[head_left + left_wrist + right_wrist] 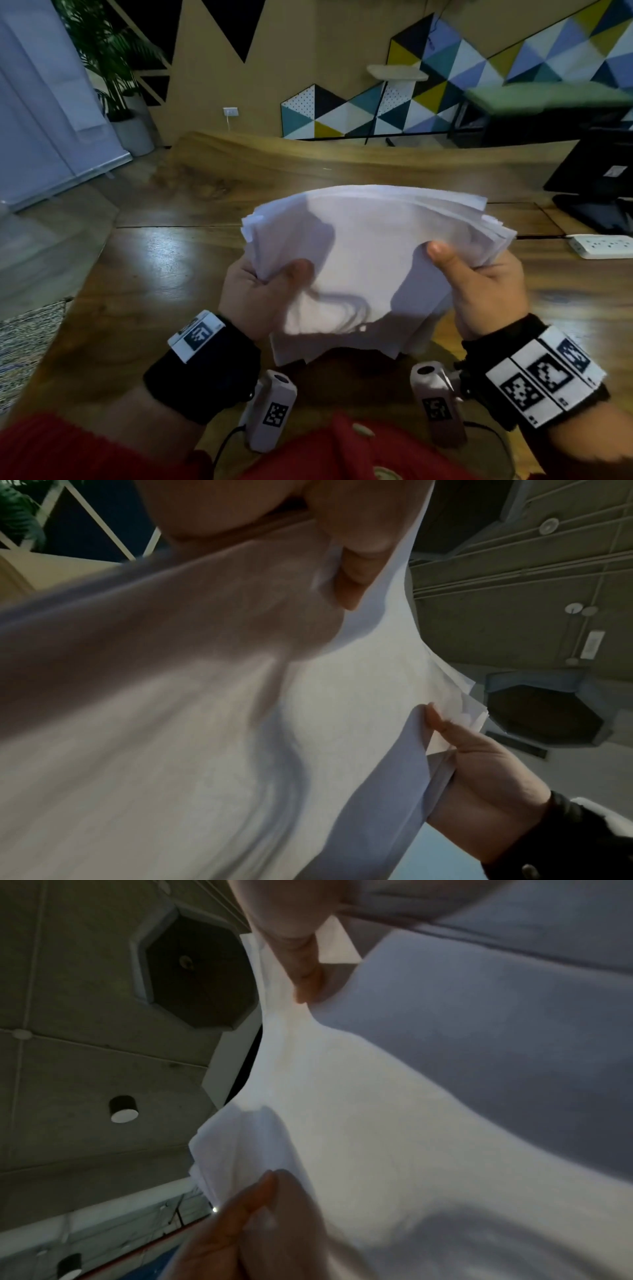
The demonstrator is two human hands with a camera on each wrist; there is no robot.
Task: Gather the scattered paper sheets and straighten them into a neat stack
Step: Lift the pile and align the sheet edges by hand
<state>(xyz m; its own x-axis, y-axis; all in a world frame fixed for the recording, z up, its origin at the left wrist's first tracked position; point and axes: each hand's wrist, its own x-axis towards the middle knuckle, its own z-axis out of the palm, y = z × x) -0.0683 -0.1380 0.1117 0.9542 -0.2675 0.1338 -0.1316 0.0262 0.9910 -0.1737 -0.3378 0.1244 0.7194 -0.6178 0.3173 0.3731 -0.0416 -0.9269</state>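
Note:
A loose bundle of white paper sheets (370, 260) is held up above the wooden table (144, 281), its edges fanned and uneven. My left hand (270, 291) grips the bundle's left side, thumb on top. My right hand (479, 284) grips the right side, thumb pressed on the top sheet. The left wrist view looks up along the paper sheets (240, 723), with my left hand (342, 547) pinching them at the top and my right hand (479, 772) on the far edge. In the right wrist view the paper sheets (411, 1096) fill the frame, pinched by my right hand (294, 947), with my left hand (246, 1226) below.
A white power strip (603, 245) lies on the table at the right, behind it a black monitor stand (596, 205). A potted plant (116, 68) stands at the back left, beyond the table's far edge. A rug (27, 342) lies on the floor at the left.

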